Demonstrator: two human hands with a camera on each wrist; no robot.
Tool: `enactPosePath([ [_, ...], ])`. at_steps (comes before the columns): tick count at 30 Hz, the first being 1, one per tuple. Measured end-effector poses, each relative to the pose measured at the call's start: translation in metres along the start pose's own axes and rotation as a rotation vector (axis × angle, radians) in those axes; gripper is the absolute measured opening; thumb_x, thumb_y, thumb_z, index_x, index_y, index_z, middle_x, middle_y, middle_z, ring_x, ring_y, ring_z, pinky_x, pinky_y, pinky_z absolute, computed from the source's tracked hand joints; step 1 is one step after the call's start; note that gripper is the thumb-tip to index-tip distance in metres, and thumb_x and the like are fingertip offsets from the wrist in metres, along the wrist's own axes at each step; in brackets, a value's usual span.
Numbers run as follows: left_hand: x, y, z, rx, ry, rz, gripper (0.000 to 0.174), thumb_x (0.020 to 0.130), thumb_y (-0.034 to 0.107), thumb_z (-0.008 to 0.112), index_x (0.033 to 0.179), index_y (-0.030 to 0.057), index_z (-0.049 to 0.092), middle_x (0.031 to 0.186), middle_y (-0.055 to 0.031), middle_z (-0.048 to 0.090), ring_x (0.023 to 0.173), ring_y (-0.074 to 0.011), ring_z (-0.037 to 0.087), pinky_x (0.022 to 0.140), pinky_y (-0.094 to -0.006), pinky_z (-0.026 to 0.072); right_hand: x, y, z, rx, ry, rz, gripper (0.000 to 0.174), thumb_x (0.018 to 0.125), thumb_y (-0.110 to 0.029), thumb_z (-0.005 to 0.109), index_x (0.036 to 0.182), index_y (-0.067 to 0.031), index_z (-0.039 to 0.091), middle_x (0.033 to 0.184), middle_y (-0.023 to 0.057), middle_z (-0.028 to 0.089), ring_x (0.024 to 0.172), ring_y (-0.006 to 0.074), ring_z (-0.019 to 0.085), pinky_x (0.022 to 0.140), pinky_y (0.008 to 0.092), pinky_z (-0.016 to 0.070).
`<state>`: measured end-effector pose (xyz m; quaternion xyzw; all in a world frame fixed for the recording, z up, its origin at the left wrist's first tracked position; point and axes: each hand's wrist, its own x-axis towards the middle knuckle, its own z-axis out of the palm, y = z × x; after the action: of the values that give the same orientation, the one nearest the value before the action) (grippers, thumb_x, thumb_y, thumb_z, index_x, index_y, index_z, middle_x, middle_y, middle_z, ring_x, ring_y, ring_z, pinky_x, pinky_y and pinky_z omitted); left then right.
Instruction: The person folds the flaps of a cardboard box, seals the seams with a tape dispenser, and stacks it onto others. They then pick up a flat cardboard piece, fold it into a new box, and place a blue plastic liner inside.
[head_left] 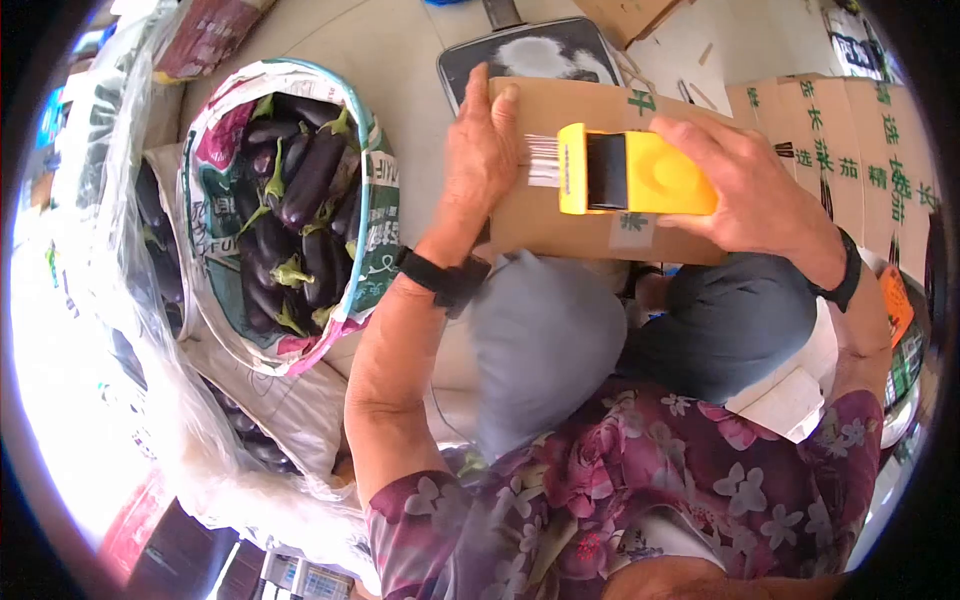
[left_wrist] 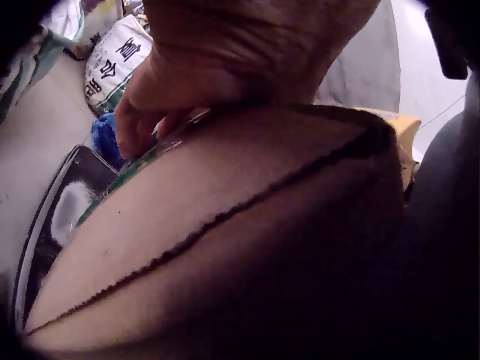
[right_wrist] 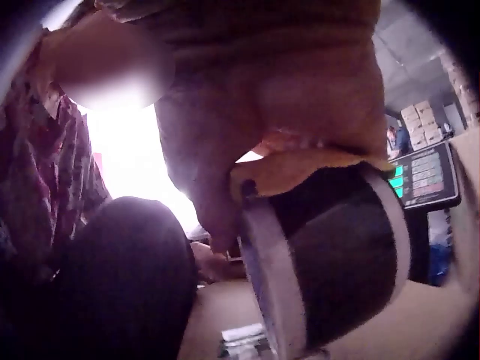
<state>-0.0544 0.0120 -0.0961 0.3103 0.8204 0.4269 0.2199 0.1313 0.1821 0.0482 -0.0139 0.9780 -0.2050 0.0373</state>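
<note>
A cardboard box (head_left: 530,230) with green print lies across the person's lap in the head view. The right hand (head_left: 755,190) grips a yellow tape dispenser (head_left: 660,175) with a black band, low over the box top. Streaky, shiny tape (head_left: 543,160) stretches from the dispenser's left end toward the left hand (head_left: 480,150). That hand presses along the box's left edge with its fingers extended, the thumb near the top corner. In the right wrist view the dispenser's black side (right_wrist: 341,255) fills the middle, below the hand. The left wrist view shows fingers (left_wrist: 135,131) over the box's far edge.
Left of the person stands a sack (head_left: 375,215) filled with purple eggplants (head_left: 310,180). A scale with a metal platform (head_left: 530,50) sits beyond the box. More printed cardboard (head_left: 840,150) lies at the right. Clear plastic sheeting (head_left: 130,250) runs along the far left.
</note>
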Motion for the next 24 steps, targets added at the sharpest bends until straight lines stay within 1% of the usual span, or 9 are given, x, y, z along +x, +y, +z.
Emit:
enactPosePath([
  [2, 0.001, -0.001, 0.000, 0.017, 0.005, 0.020, 0.055, 0.101, 0.039, 0.041, 0.142, 0.0021, 0.037, 0.120, -0.0334, 0.058, 0.107, -0.0505, 0.057, 0.092, -0.0509, 0.0457, -0.026, 0.009, -0.010, -0.084, 0.036, 0.047, 0.070, 0.065, -0.020, 0.085, 0.124, -0.0014, 0.051, 0.112, 0.0213, 0.061, 0.099, 0.0404, 0.062, 0.084, 0.0431, 0.0530],
  [5, 0.003, 0.001, 0.002, 0.142, 0.024, -0.042, 0.052, 0.100, 0.039, 0.042, 0.142, 0.0087, 0.040, 0.110, -0.0321, 0.063, 0.105, -0.0505, 0.058, 0.091, -0.0521, 0.0456, -0.077, 0.034, -0.017, -0.099, 0.045, 0.136, 0.074, 0.066, -0.023, 0.085, 0.127, -0.0028, 0.050, 0.112, 0.0214, 0.060, 0.098, 0.0404, 0.062, 0.083, 0.0431, 0.0521],
  [8, 0.003, 0.002, 0.003, 0.212, 0.055, -0.045, 0.051, 0.100, 0.039, 0.040, 0.142, 0.0104, 0.040, 0.105, -0.0320, 0.064, 0.102, -0.0507, 0.059, 0.089, -0.0534, 0.0459, -0.127, 0.060, -0.015, -0.069, 0.049, 0.232, 0.075, 0.067, -0.026, 0.085, 0.129, -0.0038, 0.049, 0.114, 0.0208, 0.060, 0.099, 0.0406, 0.062, 0.083, 0.0427, 0.0515],
  [9, 0.008, -0.027, 0.008, 0.314, 0.050, 0.104, 0.051, 0.100, 0.040, 0.039, 0.141, 0.0113, 0.042, 0.101, -0.0320, 0.065, 0.099, -0.0510, 0.060, 0.087, -0.0546, 0.0457, -0.144, 0.069, -0.010, -0.141, 0.095, 0.231, 0.075, 0.068, -0.026, 0.084, 0.130, -0.0044, 0.048, 0.114, 0.0204, 0.060, 0.099, 0.0403, 0.062, 0.083, 0.0428, 0.0514],
  [10, 0.009, -0.021, 0.007, 0.328, 0.061, 0.121, 0.050, 0.100, 0.041, 0.039, 0.140, 0.0113, 0.044, 0.096, -0.0319, 0.065, 0.096, -0.0511, 0.060, 0.085, -0.0559, 0.0449, -0.160, 0.076, -0.005, -0.218, 0.136, 0.233, 0.074, 0.069, -0.026, 0.084, 0.130, -0.0049, 0.047, 0.114, 0.0200, 0.059, 0.099, 0.0401, 0.062, 0.084, 0.0430, 0.0513],
  [12, 0.004, 0.000, 0.004, 0.246, 0.048, -0.049, 0.048, 0.100, 0.041, 0.039, 0.138, 0.0105, 0.046, 0.099, -0.0323, 0.064, 0.099, -0.0501, 0.059, 0.086, -0.0545, 0.0449, -0.183, 0.088, 0.004, -0.246, 0.139, 0.287, 0.074, 0.071, -0.028, 0.083, 0.132, -0.0059, 0.046, 0.114, 0.0190, 0.060, 0.099, 0.0390, 0.062, 0.084, 0.0428, 0.0512],
  [16, 0.003, 0.001, 0.003, 0.216, 0.037, 0.087, 0.047, 0.101, 0.040, 0.039, 0.135, 0.0085, 0.049, 0.112, -0.0320, 0.061, 0.108, -0.0468, 0.058, 0.090, -0.0488, 0.0455, -0.189, 0.101, 0.017, -0.135, 0.156, 0.304, 0.069, 0.072, -0.031, 0.082, 0.126, -0.0070, 0.048, 0.109, 0.0173, 0.060, 0.097, 0.0370, 0.062, 0.083, 0.0415, 0.0516],
  [19, 0.001, 0.008, 0.002, 0.115, 0.039, 0.010, 0.053, 0.102, 0.046, 0.039, 0.136, 0.0062, 0.049, 0.117, -0.0280, 0.063, 0.113, -0.0397, 0.060, 0.096, -0.0418, 0.0444, -0.189, 0.110, 0.027, -0.115, 0.187, 0.282, 0.064, 0.074, -0.030, 0.082, 0.124, -0.0086, 0.049, 0.109, 0.0166, 0.059, 0.097, 0.0356, 0.062, 0.083, 0.0415, 0.0526],
  [24, 0.002, 0.006, 0.003, 0.129, 0.031, -0.011, 0.061, 0.101, 0.050, 0.039, 0.135, 0.0011, 0.050, 0.119, -0.0256, 0.063, 0.116, -0.0353, 0.059, 0.099, -0.0389, 0.0428, -0.192, 0.124, 0.051, -0.061, 0.186, 0.305, 0.071, 0.071, -0.027, 0.085, 0.127, -0.0097, 0.046, 0.110, 0.0154, 0.060, 0.100, 0.0340, 0.062, 0.086, 0.0403, 0.0535],
])
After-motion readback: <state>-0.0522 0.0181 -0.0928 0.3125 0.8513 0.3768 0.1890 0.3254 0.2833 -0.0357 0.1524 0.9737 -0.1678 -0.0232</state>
